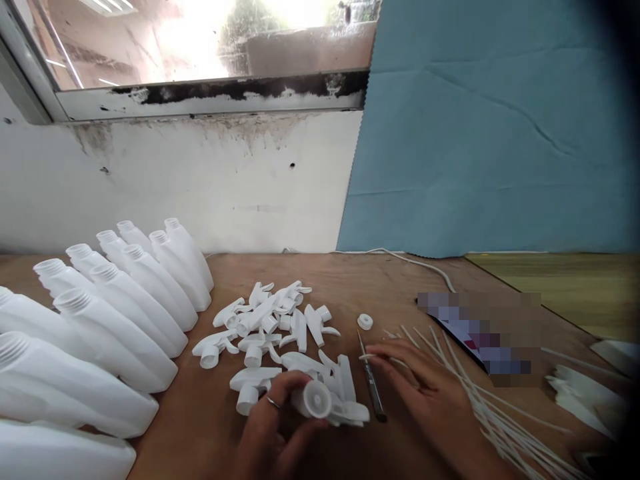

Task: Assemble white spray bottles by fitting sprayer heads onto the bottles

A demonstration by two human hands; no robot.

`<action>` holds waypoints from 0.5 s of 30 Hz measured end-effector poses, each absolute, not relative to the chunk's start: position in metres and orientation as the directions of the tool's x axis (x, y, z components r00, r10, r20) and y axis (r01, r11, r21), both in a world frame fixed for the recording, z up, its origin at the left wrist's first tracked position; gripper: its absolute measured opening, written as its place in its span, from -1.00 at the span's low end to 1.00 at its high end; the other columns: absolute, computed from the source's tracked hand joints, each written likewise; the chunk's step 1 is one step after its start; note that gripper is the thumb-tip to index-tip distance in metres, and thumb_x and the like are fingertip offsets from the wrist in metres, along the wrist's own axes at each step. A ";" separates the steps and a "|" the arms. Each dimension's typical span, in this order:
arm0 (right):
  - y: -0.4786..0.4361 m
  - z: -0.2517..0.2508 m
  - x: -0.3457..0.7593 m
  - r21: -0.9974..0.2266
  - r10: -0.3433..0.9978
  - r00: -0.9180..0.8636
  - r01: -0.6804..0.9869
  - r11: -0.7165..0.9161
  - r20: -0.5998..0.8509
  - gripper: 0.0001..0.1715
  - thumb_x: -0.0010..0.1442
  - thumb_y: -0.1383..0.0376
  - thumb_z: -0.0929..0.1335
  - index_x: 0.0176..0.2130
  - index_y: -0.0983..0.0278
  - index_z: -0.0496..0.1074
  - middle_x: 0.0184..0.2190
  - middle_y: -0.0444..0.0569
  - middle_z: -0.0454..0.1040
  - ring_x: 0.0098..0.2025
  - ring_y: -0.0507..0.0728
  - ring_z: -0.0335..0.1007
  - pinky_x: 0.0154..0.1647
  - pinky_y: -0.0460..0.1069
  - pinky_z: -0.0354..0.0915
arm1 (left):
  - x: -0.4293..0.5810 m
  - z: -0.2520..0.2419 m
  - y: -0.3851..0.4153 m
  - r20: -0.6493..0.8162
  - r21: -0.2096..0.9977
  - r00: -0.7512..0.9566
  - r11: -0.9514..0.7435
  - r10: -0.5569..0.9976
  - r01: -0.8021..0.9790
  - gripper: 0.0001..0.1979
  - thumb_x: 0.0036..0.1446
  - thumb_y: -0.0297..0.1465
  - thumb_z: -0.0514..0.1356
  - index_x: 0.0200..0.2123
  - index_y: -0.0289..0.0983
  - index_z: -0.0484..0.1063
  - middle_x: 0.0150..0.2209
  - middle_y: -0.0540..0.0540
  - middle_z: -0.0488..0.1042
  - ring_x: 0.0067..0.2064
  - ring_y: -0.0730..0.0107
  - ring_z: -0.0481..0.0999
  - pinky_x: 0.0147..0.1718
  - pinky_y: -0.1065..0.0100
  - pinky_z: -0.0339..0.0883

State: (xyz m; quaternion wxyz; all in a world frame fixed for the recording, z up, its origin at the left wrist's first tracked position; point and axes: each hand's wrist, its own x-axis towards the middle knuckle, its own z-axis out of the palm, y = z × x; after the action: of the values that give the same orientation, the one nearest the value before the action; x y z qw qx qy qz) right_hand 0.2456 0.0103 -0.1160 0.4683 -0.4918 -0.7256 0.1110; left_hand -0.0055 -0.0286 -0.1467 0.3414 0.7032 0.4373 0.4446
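Note:
My left hand [273, 423] grips a white trigger spray head [317, 399] between thumb and fingers, with its round collar opening facing me. In my right hand [427, 387] a thin white dip tube [367, 357] is pinched, its end pointing left toward the spray head but apart from it. A dark-handled, thin pointed tool [374, 393] lies on the table between my hands. Just beyond its tip sits a small white ring [365, 321]. More white trigger spray heads [263, 313] are heaped behind my left hand.
Rows of white bottles [120, 333] without caps stand at the left. Loose white tubes [505, 413] spread beside and under my right forearm. A flat, blurred-out item [475, 340] and crumpled white material [583, 400] lie right. A white cable [420, 260] runs along the back.

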 end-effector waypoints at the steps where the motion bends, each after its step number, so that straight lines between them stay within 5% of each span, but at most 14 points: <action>1: 0.007 -0.114 0.242 -0.614 0.805 -0.097 0.596 0.518 0.585 -0.87 0.27 0.25 0.35 -0.21 0.10 0.54 -0.24 -0.10 0.60 -0.19 0.15 0.57 -0.11 -0.01 0.47 | -0.001 -0.149 -0.030 0.303 0.881 0.270 -0.377 0.914 0.286 -0.72 0.20 -0.28 0.24 -0.03 -0.15 0.34 -0.21 -0.05 0.56 -0.25 0.31 0.58 -0.29 0.40 0.50; 6: -0.013 -0.102 0.227 -0.585 0.754 -0.162 0.536 0.608 0.636 -0.86 0.29 0.28 0.35 -0.25 0.09 0.53 -0.26 -0.06 0.54 -0.23 0.12 0.54 -0.23 -0.06 0.47 | 0.005 -0.151 -0.028 0.388 0.822 0.413 -0.512 0.824 0.250 -0.55 0.22 -0.37 0.24 0.15 -0.07 0.25 -0.08 -0.04 0.54 -0.15 0.36 0.59 -0.16 0.44 0.49; 9: -0.024 -0.102 0.219 -0.586 0.748 -0.249 0.491 0.645 0.615 -0.84 0.30 0.32 0.33 -0.17 0.06 0.49 -0.28 -0.08 0.53 -0.27 0.10 0.54 -0.30 -0.08 0.47 | 0.003 -0.148 -0.026 0.456 0.764 0.428 -0.590 0.781 0.262 -0.62 0.23 -0.39 0.24 0.09 -0.06 0.29 -0.09 -0.01 0.53 -0.13 0.38 0.56 -0.13 0.44 0.46; 15: -0.030 -0.113 0.205 -0.449 0.565 -0.511 0.344 0.825 0.647 -0.58 0.34 0.44 0.25 0.10 0.05 0.33 -0.11 -0.03 0.58 -0.07 0.16 0.51 0.00 0.09 0.44 | 0.000 -0.143 -0.026 0.491 0.751 0.419 -0.615 0.764 0.241 -0.65 0.24 -0.41 0.21 0.08 -0.08 0.29 -0.12 0.00 0.55 -0.15 0.40 0.57 -0.13 0.44 0.46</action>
State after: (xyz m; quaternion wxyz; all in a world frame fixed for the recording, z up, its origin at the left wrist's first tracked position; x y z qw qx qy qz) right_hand 0.2055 -0.0300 -0.1132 0.4176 -0.2646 -0.8591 0.1327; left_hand -0.0004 -0.0257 -0.1431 0.3009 0.7867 0.3191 0.4344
